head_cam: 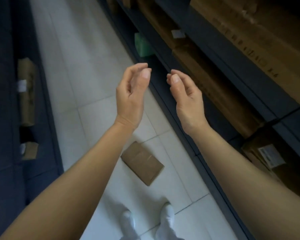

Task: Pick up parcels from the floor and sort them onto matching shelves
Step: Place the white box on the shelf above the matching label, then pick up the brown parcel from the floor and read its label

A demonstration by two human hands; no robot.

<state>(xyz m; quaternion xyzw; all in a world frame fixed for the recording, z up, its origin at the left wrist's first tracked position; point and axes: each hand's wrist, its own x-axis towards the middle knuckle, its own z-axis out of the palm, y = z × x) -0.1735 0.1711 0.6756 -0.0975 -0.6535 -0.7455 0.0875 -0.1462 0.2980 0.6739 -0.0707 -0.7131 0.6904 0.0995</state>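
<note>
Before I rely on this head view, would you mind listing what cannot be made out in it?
- Label text on the shelf box: too small and blurred in the head view.
- Printing on the long carton: blurred, and cut off by the right edge.
- Parcel on the floor: no label shows on its upper face; its near-left end is hidden behind the left forearm.
- Green box: partly hidden by the shelf rail.
- Left hand and right hand: empty, fingers curled.

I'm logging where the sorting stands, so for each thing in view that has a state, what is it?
left hand: raised, fingers loosely curled, holding nothing
right hand: raised, fingers loosely curled, holding nothing
brown parcel: flat on the floor tiles, closed, not picked up
green box: on a low shelf at the right
large cardboard boxes: shelved at the right, closed
</note>
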